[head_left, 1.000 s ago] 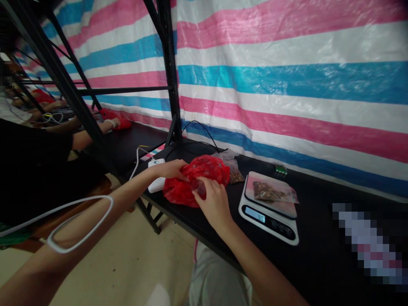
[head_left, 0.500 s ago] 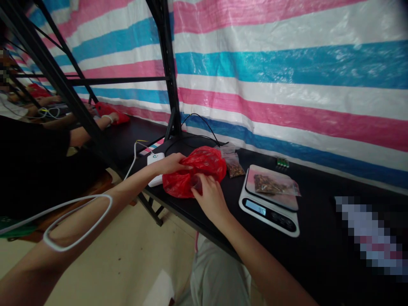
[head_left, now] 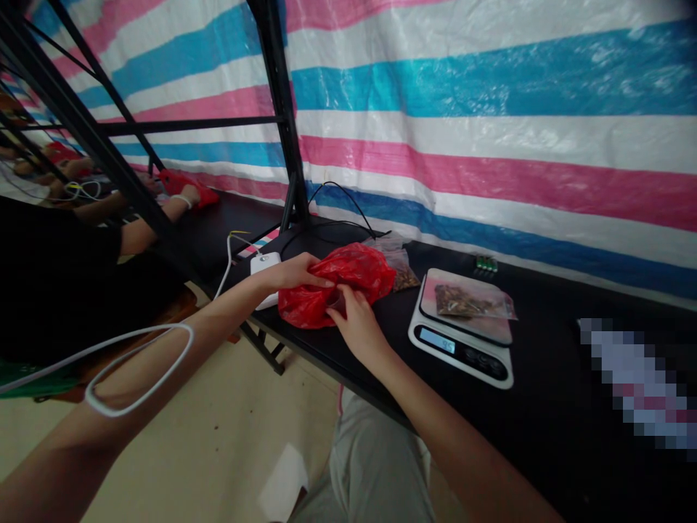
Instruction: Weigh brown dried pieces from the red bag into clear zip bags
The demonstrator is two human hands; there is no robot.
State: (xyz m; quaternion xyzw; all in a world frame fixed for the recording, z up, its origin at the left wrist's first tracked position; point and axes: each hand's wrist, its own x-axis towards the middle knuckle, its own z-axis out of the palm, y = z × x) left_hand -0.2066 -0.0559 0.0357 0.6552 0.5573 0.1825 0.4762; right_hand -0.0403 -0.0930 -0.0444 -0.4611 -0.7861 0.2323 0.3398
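Note:
A crumpled red plastic bag (head_left: 364, 263) lies near the front edge of the black table. My left hand (head_left: 300, 273) grips its rim from the left, thumb over the film. At the mouth of the bag is my right hand (head_left: 353, 312), thumb and fingers closed around something greyish and see-through, too small to make out. To the right a white digital scale (head_left: 462, 357) shows what looks like 95, a decimal point being unclear. A clear zip bag (head_left: 462, 300) of brown dried pieces rests on its plate. Another zip bag (head_left: 404, 277) with similar pieces sits behind the red bag.
A white power strip (head_left: 265, 263) with a cable is left of the red bag. Small green batteries (head_left: 486, 264) stand behind the scale. A blurred-out item (head_left: 637, 385) lies at right. Beyond a black metal frame (head_left: 280, 109), another person's hand (head_left: 189, 195) touches a red bag.
The camera view has shifted slightly, moving the table up in the picture. Both hands stay at the red bag, whose right side now spreads further over the zip bag behind it.

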